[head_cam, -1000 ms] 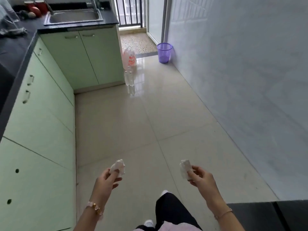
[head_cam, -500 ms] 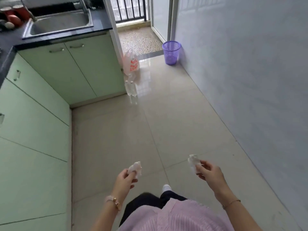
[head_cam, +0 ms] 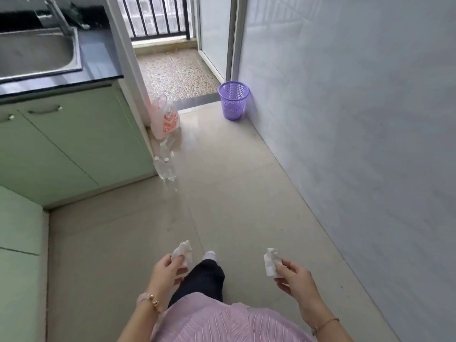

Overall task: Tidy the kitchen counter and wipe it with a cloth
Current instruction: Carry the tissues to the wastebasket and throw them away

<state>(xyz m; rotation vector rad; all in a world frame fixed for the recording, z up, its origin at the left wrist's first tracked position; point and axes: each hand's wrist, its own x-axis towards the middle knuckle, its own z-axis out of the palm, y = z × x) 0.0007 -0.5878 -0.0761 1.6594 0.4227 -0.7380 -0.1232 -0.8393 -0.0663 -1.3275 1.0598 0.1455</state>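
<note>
My left hand (head_cam: pixel 165 270) pinches a crumpled white tissue (head_cam: pixel 183 250) low over the floor. My right hand (head_cam: pixel 294 276) holds a second white tissue wad (head_cam: pixel 270 262) at about the same height. Both hands hang in front of my body above the beige tiles. A purple mesh waste basket (head_cam: pixel 234 99) stands far ahead against the right wall by the balcony door. The black counter (head_cam: pixel 101 62) with its steel sink (head_cam: pixel 37 53) lies at the upper left.
Green cabinets (head_cam: pixel 74 144) run along the left. A white and orange plastic bag (head_cam: pixel 164 119) and clear water bottles (head_cam: pixel 165 166) sit on the floor at the cabinet corner. A tiled wall (head_cam: pixel 357 119) bounds the right side.
I have walked forward along the floor; the cabinet corner, bottles and purple basket are closer. Both hands keep their tissues and stay low in front of me.
</note>
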